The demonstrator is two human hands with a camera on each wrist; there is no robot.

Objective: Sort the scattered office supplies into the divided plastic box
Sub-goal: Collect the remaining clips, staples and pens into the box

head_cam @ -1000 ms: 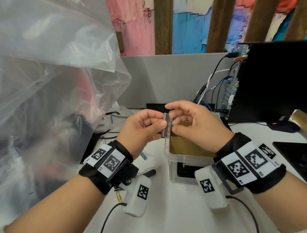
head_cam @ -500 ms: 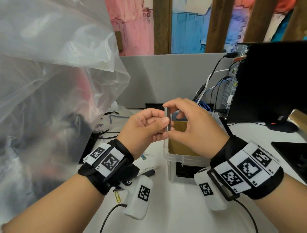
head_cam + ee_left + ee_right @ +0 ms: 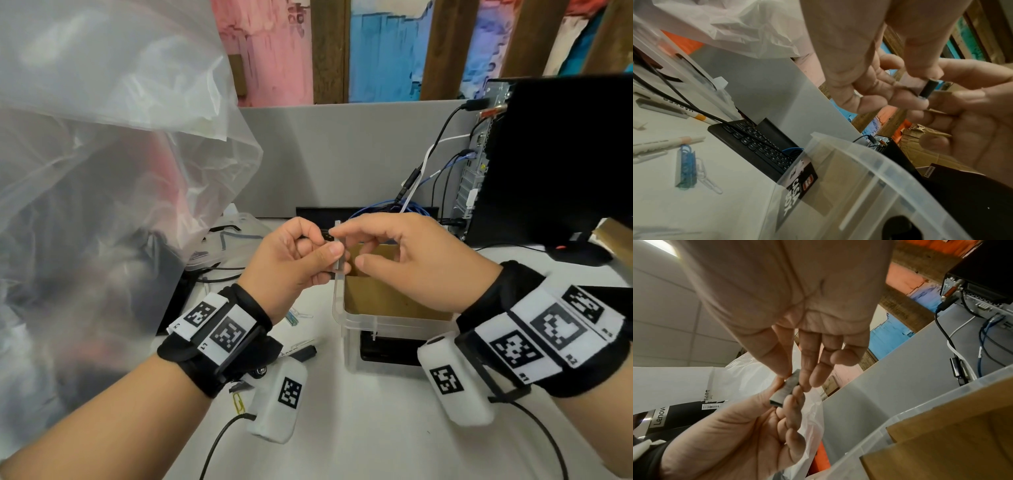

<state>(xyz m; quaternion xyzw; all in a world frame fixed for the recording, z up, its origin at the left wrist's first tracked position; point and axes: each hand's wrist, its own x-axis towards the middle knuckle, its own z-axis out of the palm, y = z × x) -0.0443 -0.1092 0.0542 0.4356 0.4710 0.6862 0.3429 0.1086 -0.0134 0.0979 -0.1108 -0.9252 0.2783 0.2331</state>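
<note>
Office supplies are still mostly out on the bench (image 3: 359, 428), so by the look of it the sorting is at an early stage. Largest in view is the crumpled clear plastic bag (image 3: 102, 171) heaped along the left side, with a black computer tower (image 3: 565, 154) and its cables at the back right. Between them, toward the middle, stands the divided plastic box (image 3: 346, 318), clear-walled, with a brown cardboard insert (image 3: 387, 298) inside; what else it already holds cannot be made out, beyond a dark shape low behind its front wall. A black keyboard (image 3: 760, 146) lies behind the box. Left of the box, loose on the bench, are white markers (image 3: 663, 142), a bundle of blue paper clips (image 3: 686, 167) with white ones beside it, and a yellow clip (image 3: 239, 404) near the left wrist.

Both hands are raised just above the box's left rim. The left hand (image 3: 291, 260) pinches a strip of staples (image 3: 786, 389), a small grey metal bar, between thumb and curled fingers. The right hand (image 3: 411, 260) meets it at the bar's upper end, thumb and forefinger closed on it, the other fingers loosely extended.

Judging from this, the staples are the piece in hand, not yet dropped in, and the markers and clips remain to be sorted.
</note>
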